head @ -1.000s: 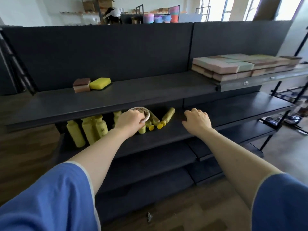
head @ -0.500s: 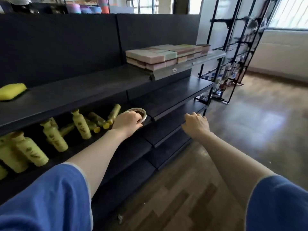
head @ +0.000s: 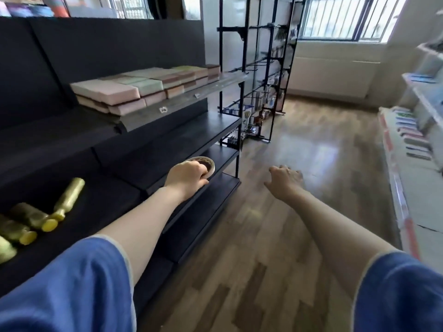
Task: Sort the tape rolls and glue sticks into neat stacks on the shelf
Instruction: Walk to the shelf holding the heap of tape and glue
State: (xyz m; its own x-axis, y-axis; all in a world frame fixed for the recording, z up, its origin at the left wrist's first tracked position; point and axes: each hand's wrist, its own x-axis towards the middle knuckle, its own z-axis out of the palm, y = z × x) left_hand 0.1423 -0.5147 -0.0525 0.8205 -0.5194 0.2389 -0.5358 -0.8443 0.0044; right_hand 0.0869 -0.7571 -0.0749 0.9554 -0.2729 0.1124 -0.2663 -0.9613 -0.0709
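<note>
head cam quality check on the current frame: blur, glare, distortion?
Head view: motion blur smears the yellow bottles and the goods on the white shelving at right; window glare washes over the wood floor; wide-angle bending curves the black wire rack; left hand and its tape roll are fairly sharp, right hand softer.

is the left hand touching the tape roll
Touching. The head view shows the left hand with its fingers curled over the tape roll, gripping it with no gap visible. The right hand holds nothing.
</note>
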